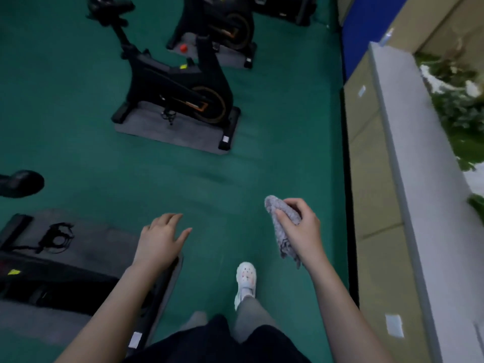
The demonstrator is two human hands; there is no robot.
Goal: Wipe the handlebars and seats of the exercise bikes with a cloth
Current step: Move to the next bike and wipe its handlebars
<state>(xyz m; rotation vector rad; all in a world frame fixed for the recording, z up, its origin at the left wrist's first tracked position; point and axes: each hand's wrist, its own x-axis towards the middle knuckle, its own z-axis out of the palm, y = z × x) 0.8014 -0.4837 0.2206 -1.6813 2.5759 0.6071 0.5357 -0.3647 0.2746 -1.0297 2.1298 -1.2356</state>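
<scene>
My right hand (301, 229) grips a bunched grey cloth (281, 226), whose tail hangs down below the wrist. My left hand (161, 238) hovers empty with fingers spread, above the floor beside the nearest bike's mat. A black exercise bike (178, 85) with an orange-trimmed flywheel stands ahead on a grey mat; its seat (110, 7) shows at the top left, and its handlebars are out of frame. A second bike (225, 24) stands behind it. The base of a third bike (52, 279) lies at my lower left, with a dark seat (21, 183) at the left edge.
Green floor (235, 169) runs between the bikes and the right wall. A grey window ledge (419, 179) and beige wall panels line the right side, with a blue panel (353, 40) farther back. My white shoe (246, 281) steps forward on the floor.
</scene>
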